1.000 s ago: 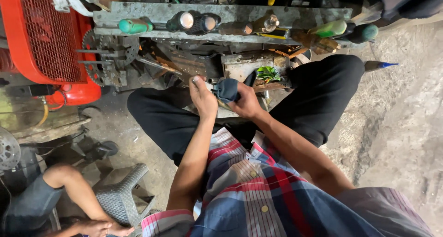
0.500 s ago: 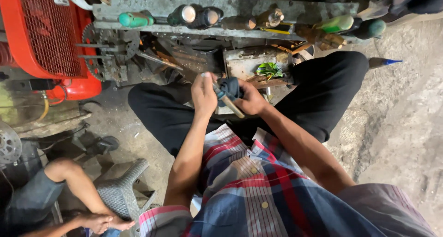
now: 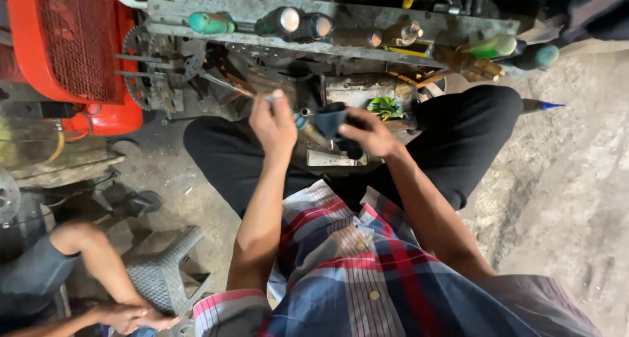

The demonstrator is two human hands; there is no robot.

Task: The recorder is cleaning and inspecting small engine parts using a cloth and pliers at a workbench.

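My left hand [image 3: 273,122] is raised above my lap, its fingers pinched on a small pale piece at the fingertips. A thin metal tool runs from near it toward a dark blue-grey part [image 3: 329,120]. My right hand [image 3: 369,132] grips that dark part from the right side. Both hands are held over my black trousers [image 3: 223,160], in front of a grimy metal tool tray [image 3: 327,42]. Whether the thin tool is held by the left hand, I cannot tell.
Screwdrivers with green handles [image 3: 208,23] and dark handles [image 3: 293,22] lie across the tray. A red machine housing [image 3: 65,48] with a gear stands at left. Another person's arm [image 3: 98,271] and a grey plastic stool [image 3: 164,271] are at lower left. Bare concrete floor [image 3: 570,179] is at right.
My left hand has pulled away to the left of the dark part and risen slightly. The right hand keeps hold of the part. The view has shifted a little.
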